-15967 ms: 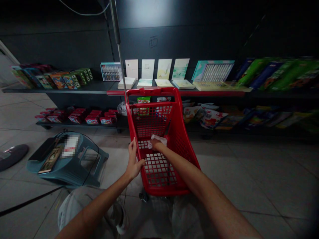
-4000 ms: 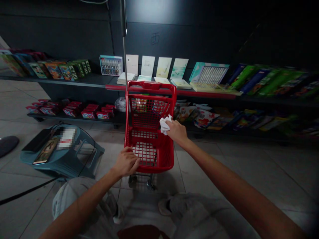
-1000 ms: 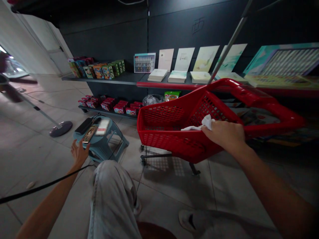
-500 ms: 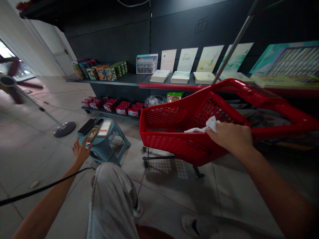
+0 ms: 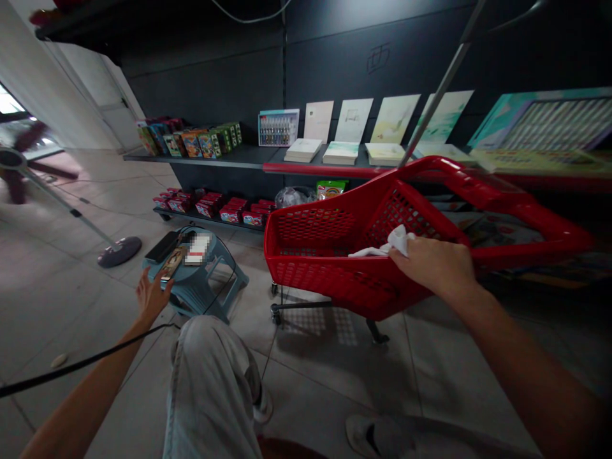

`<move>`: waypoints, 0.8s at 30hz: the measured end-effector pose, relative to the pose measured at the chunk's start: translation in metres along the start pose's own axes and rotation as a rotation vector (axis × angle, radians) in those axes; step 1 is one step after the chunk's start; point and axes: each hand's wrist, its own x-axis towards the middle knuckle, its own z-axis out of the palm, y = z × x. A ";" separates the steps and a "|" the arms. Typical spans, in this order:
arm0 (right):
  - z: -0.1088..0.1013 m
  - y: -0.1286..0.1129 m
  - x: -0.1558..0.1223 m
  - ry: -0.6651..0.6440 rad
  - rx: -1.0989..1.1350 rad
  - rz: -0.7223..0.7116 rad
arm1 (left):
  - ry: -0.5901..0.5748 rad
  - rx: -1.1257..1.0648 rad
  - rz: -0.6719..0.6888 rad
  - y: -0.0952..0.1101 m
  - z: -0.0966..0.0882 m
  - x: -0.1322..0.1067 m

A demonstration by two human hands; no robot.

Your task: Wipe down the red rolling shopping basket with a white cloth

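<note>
My right hand (image 5: 433, 264) is closed round a bunched white cloth (image 5: 398, 241), pressed on the near rim of a red shopping cart (image 5: 329, 268). Part of the cloth trails left along that rim. At the left, my left hand (image 5: 152, 293) reaches to the near edge of a blue-grey plastic stool (image 5: 224, 280). Its fingers are spread beside the lower end of a phone (image 5: 173, 262) lying on the stool; whether they touch it I cannot tell. Next to the phone lie a black case-like object (image 5: 161, 247) and a blurred-out white item (image 5: 197, 250).
Behind the cart runs a dark shelf (image 5: 253, 155) with small colourful boxes (image 5: 191, 143), stacked booklets (image 5: 303, 150) and upright cards. Red packs (image 5: 208, 204) line the lower shelf. A fan's round base (image 5: 119, 251) stands at left. A black strap (image 5: 86, 362) crosses my left forearm.
The view has shifted slightly, so the shelf and cart appear a little further left. Both hands keep nearly the same places on the cart and at the stool.
</note>
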 end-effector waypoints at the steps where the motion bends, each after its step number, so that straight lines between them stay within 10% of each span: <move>1: 0.001 0.000 0.000 0.018 -0.002 -0.004 | -0.001 -0.003 -0.004 0.000 0.001 0.000; 10: 0.010 0.000 0.000 0.106 -0.005 -0.096 | -0.014 -0.001 -0.019 0.001 0.000 0.001; 17: 0.014 -0.067 -0.003 0.104 0.194 -0.517 | 0.108 -0.082 -0.011 0.003 -0.006 0.001; 20: 0.017 -0.094 -0.007 0.161 0.246 -0.701 | 0.235 -0.193 -0.012 0.015 -0.024 -0.029; 24: 0.020 -0.091 -0.011 0.188 0.258 -0.670 | 0.386 -0.295 0.073 0.032 -0.057 -0.126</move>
